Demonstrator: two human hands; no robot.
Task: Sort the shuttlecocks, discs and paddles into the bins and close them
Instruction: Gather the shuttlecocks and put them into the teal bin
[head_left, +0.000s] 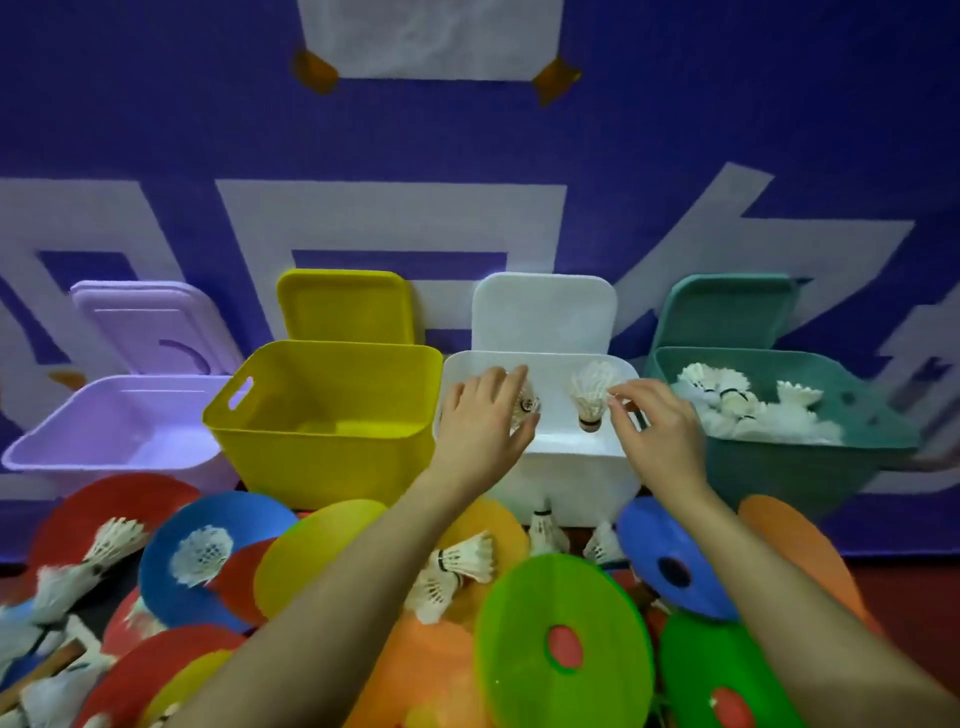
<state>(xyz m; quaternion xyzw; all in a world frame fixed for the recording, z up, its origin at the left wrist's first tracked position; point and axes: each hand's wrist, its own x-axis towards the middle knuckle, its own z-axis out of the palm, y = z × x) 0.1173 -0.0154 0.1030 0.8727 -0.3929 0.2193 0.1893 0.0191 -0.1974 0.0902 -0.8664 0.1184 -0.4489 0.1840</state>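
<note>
Closest to the person lies a big heap of flat round discs in many colors. A bright green disc (563, 644) with a hole in its middle sits at the front, and a blue disc (675, 558) with a hole tilts up just behind it on the right. Loose white shuttlecocks lie all over the heap. A pair of shuttlecocks (452, 571) rests on an orange disc (496, 517) between the two arms.

Both arms reach over the heap to the white bin (566, 467). The left hand (485, 423) is over the left part of this bin. Its fingers curl around a shuttlecock (525, 408), and only a small bit of it shows past the fingers. The right hand (662, 428) is over the right part of the bin. Its fingers are bent and spread, and its fingertips (615, 397) are right at the feathers of a second shuttlecock (589, 397). That one hangs with its cork end down, over the inside of the bin. I cannot tell if the fingers are pinching it.

Four open bins stand in a row. The purple bin (78, 436) and yellow bin (322, 431) are left of the white one. The green bin (789, 457) on the right is full of shuttlecocks. Each lid stands up behind its bin, against a purple wall (156, 130).
</note>
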